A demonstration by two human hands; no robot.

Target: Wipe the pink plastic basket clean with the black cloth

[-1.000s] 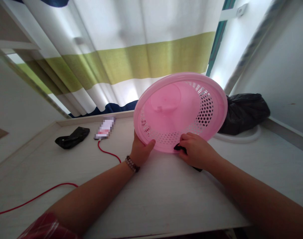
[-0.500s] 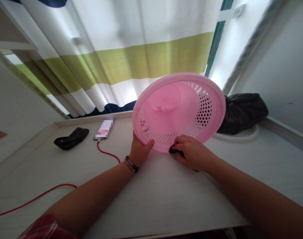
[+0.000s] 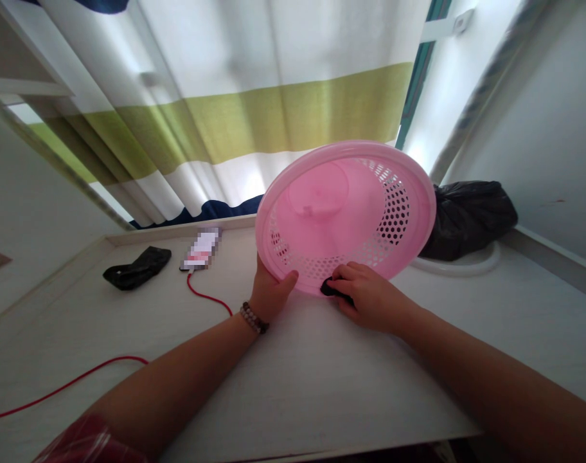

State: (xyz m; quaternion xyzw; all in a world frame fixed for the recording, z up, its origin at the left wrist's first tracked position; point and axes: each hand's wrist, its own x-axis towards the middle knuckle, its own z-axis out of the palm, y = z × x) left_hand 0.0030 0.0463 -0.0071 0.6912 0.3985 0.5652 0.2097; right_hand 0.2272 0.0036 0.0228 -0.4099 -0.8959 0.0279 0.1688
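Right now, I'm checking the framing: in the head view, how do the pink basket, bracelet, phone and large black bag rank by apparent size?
1. Pink basket
2. Large black bag
3. Phone
4. Bracelet

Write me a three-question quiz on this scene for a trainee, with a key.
1. Multiple choice: what does the left hand grip?
A) the curtain
B) the pink basket
C) the bracelet

2. True or false: the red cable runs to the phone.

3. Fill in the blank: the piece held in the right hand is coloured ____.

Key: 1. B; 2. True; 3. black.
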